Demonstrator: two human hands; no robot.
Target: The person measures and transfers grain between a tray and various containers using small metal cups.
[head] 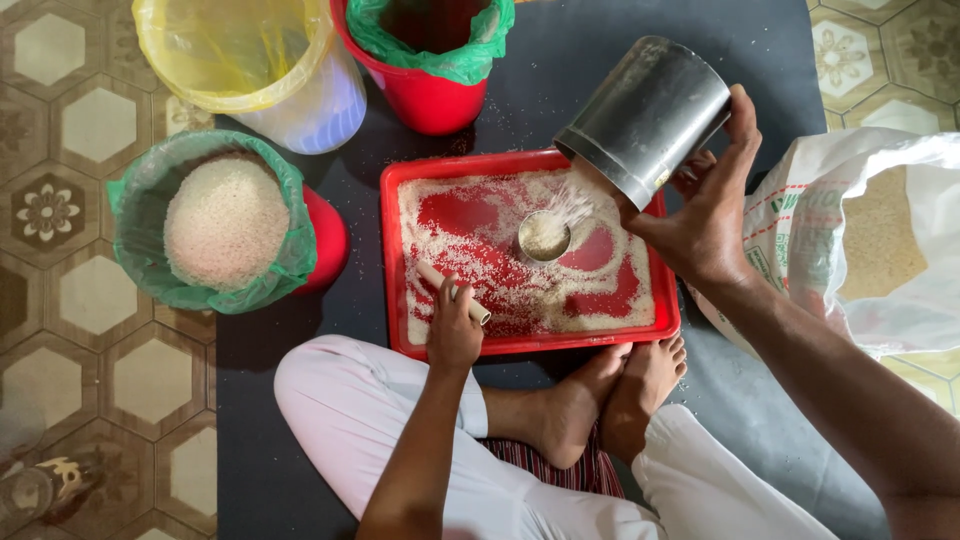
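steel can (645,118), grainy rice (545,236), red tray (392,250)

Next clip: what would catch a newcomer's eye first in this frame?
The red tray at the centre, strewn with rice, draws the eye. Above it, the right hand tips a metal can, pouring rice into a small metal cup on the tray. The left hand holds a short stick at the tray's near edge, and a green-lined bucket heaped with rice sits to the left.

Bare-armed, barefoot person in white trousers (340,400) over dark red striped cloth (560,470).
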